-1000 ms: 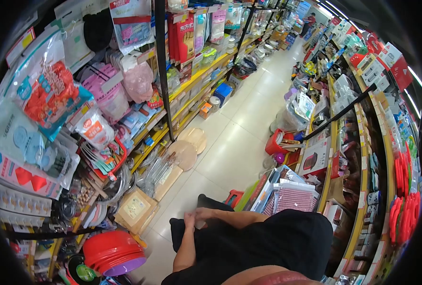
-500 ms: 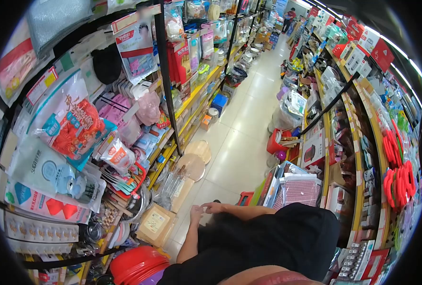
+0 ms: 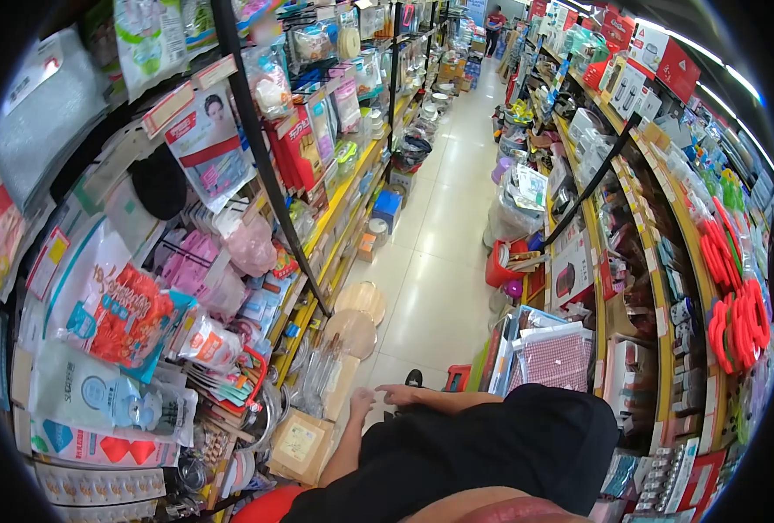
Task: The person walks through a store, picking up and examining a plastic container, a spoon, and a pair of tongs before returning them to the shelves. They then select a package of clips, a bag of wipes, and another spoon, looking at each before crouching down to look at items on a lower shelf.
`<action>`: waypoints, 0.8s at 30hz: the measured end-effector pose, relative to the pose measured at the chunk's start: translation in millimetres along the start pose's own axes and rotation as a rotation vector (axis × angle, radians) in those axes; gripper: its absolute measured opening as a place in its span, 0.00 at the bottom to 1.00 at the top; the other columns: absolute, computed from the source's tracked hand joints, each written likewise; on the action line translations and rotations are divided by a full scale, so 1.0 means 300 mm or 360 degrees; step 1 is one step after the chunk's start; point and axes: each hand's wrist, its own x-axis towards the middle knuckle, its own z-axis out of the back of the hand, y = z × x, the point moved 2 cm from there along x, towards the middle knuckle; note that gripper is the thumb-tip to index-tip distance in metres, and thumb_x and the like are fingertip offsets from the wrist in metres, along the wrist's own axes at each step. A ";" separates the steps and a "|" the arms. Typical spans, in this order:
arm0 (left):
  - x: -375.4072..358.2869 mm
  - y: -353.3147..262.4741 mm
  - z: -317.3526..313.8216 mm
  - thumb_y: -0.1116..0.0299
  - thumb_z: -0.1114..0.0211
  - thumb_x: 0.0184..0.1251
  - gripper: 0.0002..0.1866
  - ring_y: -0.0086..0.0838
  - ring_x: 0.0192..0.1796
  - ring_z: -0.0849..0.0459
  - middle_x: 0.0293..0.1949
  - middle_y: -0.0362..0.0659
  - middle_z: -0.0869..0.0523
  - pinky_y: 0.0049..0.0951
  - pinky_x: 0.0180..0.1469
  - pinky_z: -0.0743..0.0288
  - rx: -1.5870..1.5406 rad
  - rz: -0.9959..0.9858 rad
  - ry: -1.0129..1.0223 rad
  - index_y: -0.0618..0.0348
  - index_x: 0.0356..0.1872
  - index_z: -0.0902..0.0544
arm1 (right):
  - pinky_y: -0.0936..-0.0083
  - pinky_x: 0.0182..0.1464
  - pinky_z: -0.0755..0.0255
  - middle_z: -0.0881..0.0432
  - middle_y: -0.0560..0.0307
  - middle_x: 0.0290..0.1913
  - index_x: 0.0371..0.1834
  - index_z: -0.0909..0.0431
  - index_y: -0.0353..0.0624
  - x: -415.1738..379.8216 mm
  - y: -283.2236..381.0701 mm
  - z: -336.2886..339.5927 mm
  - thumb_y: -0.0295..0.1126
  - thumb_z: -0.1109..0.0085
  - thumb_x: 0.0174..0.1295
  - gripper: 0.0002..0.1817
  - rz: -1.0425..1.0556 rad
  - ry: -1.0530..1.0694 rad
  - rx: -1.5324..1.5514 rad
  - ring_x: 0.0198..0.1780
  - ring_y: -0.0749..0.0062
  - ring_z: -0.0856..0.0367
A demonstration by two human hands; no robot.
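Observation:
I stand in a narrow shop aisle. My left hand and my right hand meet in front of my black shirt, fingertips close together. Whether anything small lies between the fingers is too small to tell. Both hands hover above the tiled floor, nearest the round wooden boards leaning at the foot of the left shelf.
Left shelving is packed with hanging packets and boxes; a red basin stack sits at its foot. Right shelves hold boxes and red utensils. A red bucket and bagged goods narrow the aisle. A person in red stands far off.
The view has tilted upward and forward, so the shelves slid down and left. My hands stay together in front of me and now sit lower in the picture.

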 end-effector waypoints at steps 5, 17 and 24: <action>0.174 0.004 0.001 0.68 0.39 0.52 0.08 0.27 0.28 0.21 0.26 0.40 0.22 0.26 0.26 0.29 0.0225 0.0089 -0.0224 0.53 0.31 0.29 | 0.71 0.42 0.30 0.21 0.51 0.34 0.45 0.29 0.39 0.054 -0.223 0.234 0.36 0.46 0.47 0.22 -0.0089 -0.0142 -0.0061 0.39 0.64 0.23; 0.403 -0.198 -0.228 0.65 0.43 0.46 0.13 0.43 0.43 0.20 0.36 0.53 0.18 0.35 0.47 0.29 0.1547 0.0142 -0.0011 0.60 0.33 0.20 | 0.80 0.23 0.31 0.21 0.56 0.26 0.26 0.25 0.37 -0.211 -0.693 0.664 0.41 0.44 0.53 0.16 -0.0695 -0.1065 0.1283 0.25 0.74 0.23; 0.727 -0.307 -0.431 0.64 0.43 0.46 0.13 0.43 0.38 0.19 0.31 0.54 0.19 0.36 0.42 0.28 0.1709 -0.0102 0.0377 0.61 0.30 0.20 | 0.79 0.29 0.29 0.21 0.56 0.29 0.31 0.24 0.39 -0.293 -0.777 0.486 0.39 0.47 0.56 0.13 -0.1016 -0.1038 0.1776 0.28 0.73 0.22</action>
